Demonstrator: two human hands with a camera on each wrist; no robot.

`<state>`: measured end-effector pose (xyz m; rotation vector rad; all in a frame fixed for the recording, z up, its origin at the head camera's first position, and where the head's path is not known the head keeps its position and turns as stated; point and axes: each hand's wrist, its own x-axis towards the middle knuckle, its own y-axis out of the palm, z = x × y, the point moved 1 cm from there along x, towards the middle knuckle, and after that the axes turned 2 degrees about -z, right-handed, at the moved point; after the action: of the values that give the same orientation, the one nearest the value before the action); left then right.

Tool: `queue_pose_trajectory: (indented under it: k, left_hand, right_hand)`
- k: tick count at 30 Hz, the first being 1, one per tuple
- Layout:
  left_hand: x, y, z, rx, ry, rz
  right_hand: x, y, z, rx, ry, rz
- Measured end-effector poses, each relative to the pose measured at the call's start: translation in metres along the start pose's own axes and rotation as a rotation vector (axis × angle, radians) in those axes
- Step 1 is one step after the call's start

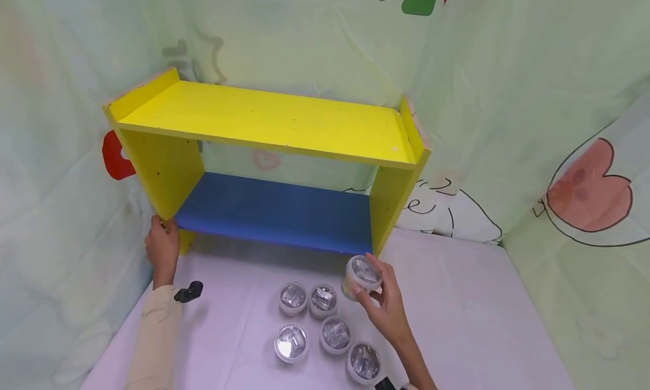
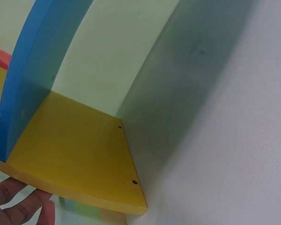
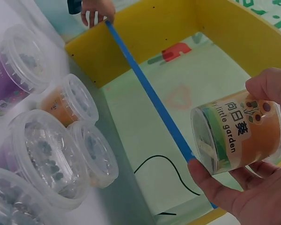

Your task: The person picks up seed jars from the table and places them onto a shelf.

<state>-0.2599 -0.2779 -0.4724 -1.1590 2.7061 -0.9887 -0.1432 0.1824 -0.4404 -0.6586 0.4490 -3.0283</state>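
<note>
My right hand [image 1: 390, 306] grips a small clear plastic tub [image 3: 250, 136] between thumb and fingers, just in front of the shelf's right end. Its orange and green label reads "My little garden" beside Chinese characters. At the far left, my left hand [image 1: 163, 246] holds the front edge of the side panel of a yellow shelf unit [image 1: 269, 116], near the blue board [image 1: 279, 212]. In the left wrist view, some of its fingers [image 2: 23, 206] show outside the yellow panel. Several more lidded tubs [image 1: 336, 334] stand on the table below, silvery contents showing through their lids.
A pale cloth covers the table [image 1: 457, 311]. Light green curtains [image 1: 508, 68] with printed notes and hearts hang behind and at both sides. Both shelf boards carry nothing in the head view.
</note>
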Motion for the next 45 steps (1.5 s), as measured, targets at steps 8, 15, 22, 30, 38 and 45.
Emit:
queue_pose_trajectory:
  k: [8,15,22,30,38,45]
  left_hand:
    - [0.0,-0.001,-0.002,-0.003,0.002,-0.007]
    - [0.002,0.0,-0.001,0.008,-0.011,0.014]
    - [0.002,0.0,0.0,0.0,-0.024,0.017]
    - [0.003,0.0,-0.002,0.01,-0.026,0.017]
    - [0.004,0.0,-0.005,0.008,-0.028,0.013]
    - [0.003,-0.001,-0.005,-0.001,-0.044,0.019]
  right_hand:
    - [0.005,0.0,0.005,0.061,-0.044,0.0]
    - [0.012,-0.002,0.012,0.151,-0.12,0.013]
    - [0.018,-0.002,0.018,0.162,-0.083,0.044]
    - [0.022,0.001,0.023,0.123,-0.033,0.068]
    - [0.029,0.004,0.031,0.122,-0.06,0.094]
    - [0.036,0.006,0.04,0.117,-0.058,0.115]
